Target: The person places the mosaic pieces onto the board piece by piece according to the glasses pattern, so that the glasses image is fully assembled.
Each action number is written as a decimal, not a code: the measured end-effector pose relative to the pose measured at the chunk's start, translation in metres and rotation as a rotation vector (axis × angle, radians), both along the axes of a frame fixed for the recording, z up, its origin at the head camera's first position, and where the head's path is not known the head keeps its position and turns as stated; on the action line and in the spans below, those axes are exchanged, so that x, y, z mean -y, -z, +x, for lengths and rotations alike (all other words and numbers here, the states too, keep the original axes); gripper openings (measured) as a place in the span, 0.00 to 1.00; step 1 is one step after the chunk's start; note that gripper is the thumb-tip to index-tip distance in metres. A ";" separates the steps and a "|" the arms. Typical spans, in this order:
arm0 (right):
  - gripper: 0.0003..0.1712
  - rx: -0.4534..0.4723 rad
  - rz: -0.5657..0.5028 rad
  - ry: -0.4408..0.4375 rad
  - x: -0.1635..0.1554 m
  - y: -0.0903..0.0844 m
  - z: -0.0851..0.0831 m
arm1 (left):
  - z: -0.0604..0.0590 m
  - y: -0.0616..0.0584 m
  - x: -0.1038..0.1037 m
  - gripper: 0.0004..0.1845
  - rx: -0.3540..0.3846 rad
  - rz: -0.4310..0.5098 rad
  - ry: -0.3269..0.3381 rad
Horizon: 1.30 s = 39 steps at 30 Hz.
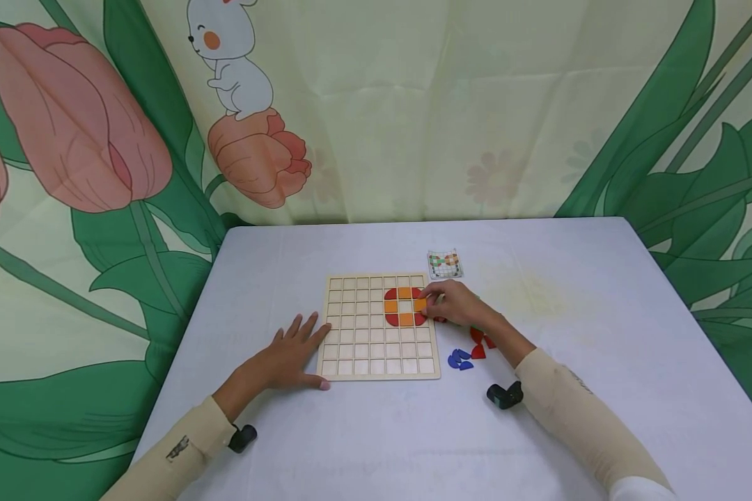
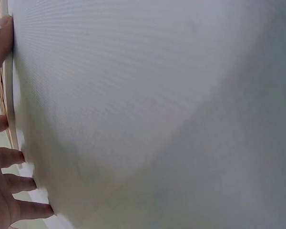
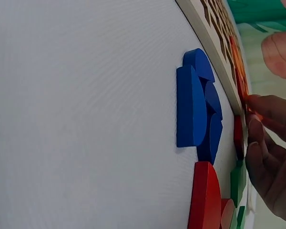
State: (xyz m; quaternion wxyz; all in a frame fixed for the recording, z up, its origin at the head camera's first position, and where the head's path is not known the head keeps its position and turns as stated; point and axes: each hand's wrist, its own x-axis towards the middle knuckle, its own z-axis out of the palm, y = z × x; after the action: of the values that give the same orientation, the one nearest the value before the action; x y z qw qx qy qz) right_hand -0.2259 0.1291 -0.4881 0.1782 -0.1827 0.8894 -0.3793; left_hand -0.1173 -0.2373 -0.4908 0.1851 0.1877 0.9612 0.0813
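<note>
Right hand (image 1: pixel 456 304) lay at the right edge of the wooden grid board (image 1: pixel 379 325), fingers curled together with the tips pinching a small orange square tile (image 1: pixel 420 304) at the rim of the ring of pieces; the right wrist view showed the fingertips (image 3: pixel 260 125) pressed close on an orange sliver against the board edge. Left hand (image 1: pixel 291 353) rested flat on the table (image 1: pixel 564 306), fingers straight and spread, their tips and the thumb touching the board's left edge and lower left corner, holding nothing; the left wrist view showed the spread fingers (image 2: pixel 12 182) against the thin board edge. Board was pale, unpainted wood, square, cut into a grid of shallow square cells, lying flat near the table's middle. In its upper right part sat a ring of pieces: orange squares on the sides, red quarter-round pieces (image 1: pixel 392 319) at the corners, centre cell bare. Just right of the board lay loose flat pieces: blue half-rounds (image 1: pixel 459 359) stacked and overlapping, matte and thick-edged, red rounded pieces (image 1: pixel 480 344) beside them, a bit of green among them. A small pattern card (image 1: pixel 445 264) lay beyond the board's upper right corner. Table cover was white, finely woven
</note>
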 end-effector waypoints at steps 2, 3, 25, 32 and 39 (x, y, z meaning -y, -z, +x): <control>0.17 -0.019 0.018 -0.001 0.002 -0.001 0.000 | 0.000 -0.001 0.000 0.61 -0.002 0.004 0.000; 0.17 -0.025 0.033 -0.001 0.003 -0.002 0.000 | 0.001 -0.001 0.000 0.61 -0.003 0.006 0.000; 0.14 -0.031 0.131 0.010 0.009 -0.007 0.000 | 0.002 0.000 0.000 0.61 -0.016 0.002 0.001; 0.13 -0.039 0.166 0.012 0.011 -0.009 0.000 | 0.001 0.000 0.001 0.61 -0.018 0.001 0.009; 0.14 -0.047 0.186 0.026 0.013 -0.009 0.001 | 0.001 0.001 0.000 0.61 -0.013 -0.006 0.006</control>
State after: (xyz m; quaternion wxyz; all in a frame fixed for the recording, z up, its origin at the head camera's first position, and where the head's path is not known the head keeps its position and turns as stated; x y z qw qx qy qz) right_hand -0.2251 0.1157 -0.4795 0.1683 -0.1628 0.9270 -0.2930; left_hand -0.1164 -0.2377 -0.4916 0.1797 0.1905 0.9620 0.0768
